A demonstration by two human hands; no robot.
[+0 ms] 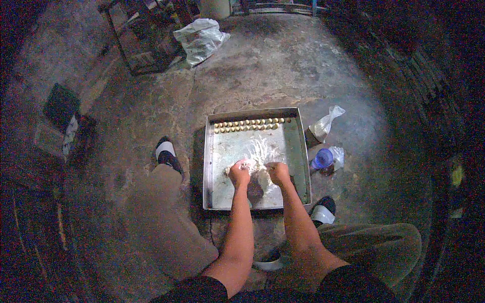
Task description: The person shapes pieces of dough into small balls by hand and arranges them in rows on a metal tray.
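Note:
A square metal tray (207,166) lies on the floor between my feet. Both my hands work low over its middle. My left hand (239,173) is closed, with pale dough (248,163) at its fingertips. Just to the right, my right hand (278,173) has its fingers curled in beside the same whitish mass; what they pinch is too small to make out. White flour (260,147) is smeared in streaks ahead of my hands. Along the tray's far side sit two rows of small round dough balls (247,124).
Right of the tray stand a tied clear plastic bag (323,126) and a blue-violet cup (322,158) next to another bag. A large white sack (201,40) and a dark frame (136,40) are at the far left. My feet in slippers (165,150) flank the tray.

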